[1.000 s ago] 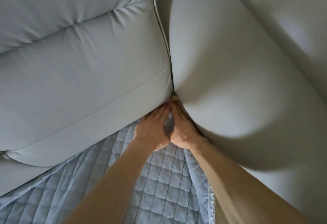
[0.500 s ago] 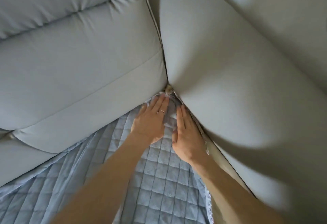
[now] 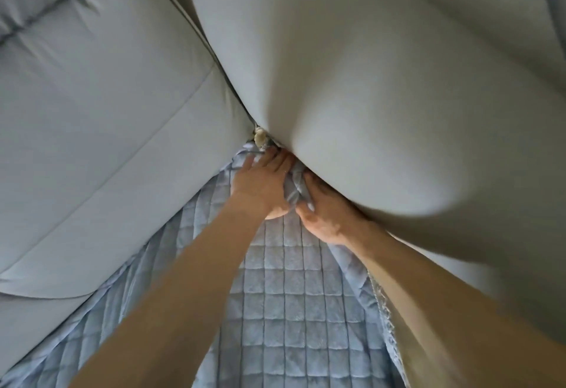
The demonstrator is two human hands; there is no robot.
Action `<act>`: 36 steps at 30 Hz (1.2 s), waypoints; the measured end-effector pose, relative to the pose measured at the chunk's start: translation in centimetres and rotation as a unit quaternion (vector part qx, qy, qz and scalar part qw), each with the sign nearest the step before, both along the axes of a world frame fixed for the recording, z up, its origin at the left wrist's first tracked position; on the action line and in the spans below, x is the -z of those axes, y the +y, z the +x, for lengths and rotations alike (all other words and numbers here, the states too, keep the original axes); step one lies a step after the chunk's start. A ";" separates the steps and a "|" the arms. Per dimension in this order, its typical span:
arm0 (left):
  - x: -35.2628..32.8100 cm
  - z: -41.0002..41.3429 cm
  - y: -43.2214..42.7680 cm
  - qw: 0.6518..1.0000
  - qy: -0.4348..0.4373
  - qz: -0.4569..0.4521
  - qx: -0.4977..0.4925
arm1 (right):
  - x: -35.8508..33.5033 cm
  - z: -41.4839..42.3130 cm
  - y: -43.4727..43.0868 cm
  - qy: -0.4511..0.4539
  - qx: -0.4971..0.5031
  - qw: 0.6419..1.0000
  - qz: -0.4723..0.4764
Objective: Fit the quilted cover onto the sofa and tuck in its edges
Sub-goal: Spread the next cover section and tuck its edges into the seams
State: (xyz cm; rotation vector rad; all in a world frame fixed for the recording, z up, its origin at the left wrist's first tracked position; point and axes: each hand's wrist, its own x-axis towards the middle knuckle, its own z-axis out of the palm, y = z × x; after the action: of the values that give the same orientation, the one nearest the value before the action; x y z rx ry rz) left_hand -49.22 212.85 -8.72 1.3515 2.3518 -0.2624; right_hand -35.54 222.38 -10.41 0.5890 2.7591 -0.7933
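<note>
Head view, only one. Half a sec ago both hands lay flat and spread on the pale blue quilted fabric cover (image 3: 294,311), fingers pointing at the corner. Now they've dug back in. Left hand (image 3: 260,190) has fingers pushed up toward the gap where the grey upholstered back cushion (image 3: 101,118) meets the grey rounded side cushion (image 3: 382,105). Right hand (image 3: 324,219) is wedged under the side cushion's bulge, fingertips hidden, so can't tell exact curl. Between the two hands a bunched ridge of cover stands up, squeezed by both; looks like they're pinching and stuffing that fold, not smoothing.

Cover lies across the seat, its far corner gathered at the crevice; back edge runs under the back cushion. Its right edge w/ frilly trim (image 3: 382,302) sits loose along the right forearm, not tucked yet.

A small cream-coloured tuft (image 3: 259,136) shows right in the corner gap, unclear what.

Judgement: corner tuck under way, approx mid-task; right side edge probably next.
</note>
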 end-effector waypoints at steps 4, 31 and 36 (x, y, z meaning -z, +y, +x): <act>-2.7 2.1 2.0 0.999 -0.015 -0.033 -0.036 | -1.1 0.6 -1.3 -0.030 0.008 0.999 0.014; -5.5 14.4 -0.4 0.991 -0.040 0.124 -0.027 | -11.0 17.2 -1.9 -0.043 0.137 0.972 0.188; -5.6 17.2 -0.4 0.994 -0.010 0.111 -0.003 | -8.6 24.0 -3.5 -0.174 0.164 0.968 0.073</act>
State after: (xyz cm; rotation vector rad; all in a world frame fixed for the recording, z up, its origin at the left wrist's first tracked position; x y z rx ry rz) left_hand -32.05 212.48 -3.10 1.4391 2.4235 0.0155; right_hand -11.53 218.90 -1.77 1.1178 2.4383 -0.4883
